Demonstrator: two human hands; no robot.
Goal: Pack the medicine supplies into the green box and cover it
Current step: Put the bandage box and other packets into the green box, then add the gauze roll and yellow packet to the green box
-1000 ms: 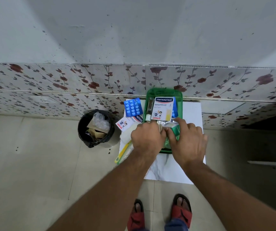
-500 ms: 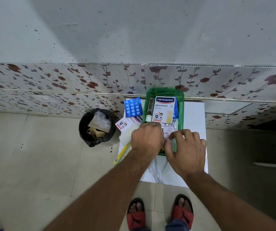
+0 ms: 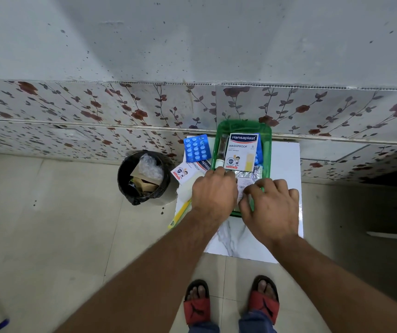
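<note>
The green box (image 3: pixel 267 150) stands open on the white table, against the wall. Inside lie a Hansaplast packet (image 3: pixel 240 152), a small bottle (image 3: pixel 222 150), silver foil strips (image 3: pixel 251 175) and a white printed packet (image 3: pixel 242 186). My left hand (image 3: pixel 213 192) lies knuckles up over the box's near left corner, its fingertips hidden. My right hand (image 3: pixel 270 209) covers the near right part, thumb and fingers pinching the white packet. Left of the box lie a blue blister pack (image 3: pixel 197 148), a second plaster packet (image 3: pixel 186 171) and a yellow tube (image 3: pixel 180 212).
The small white marble-look table (image 3: pixel 286 162) stands against a flower-patterned wall panel. A black bin (image 3: pixel 143 177) with rubbish stands on the tiled floor to its left. My feet in red sandals (image 3: pixel 263 301) are just in front of the table.
My right hand has drawn back toward me over the box's near end. The green-and-white pack it held a second ago is out of sight; the white packet now shows. My left hand barely moved.
</note>
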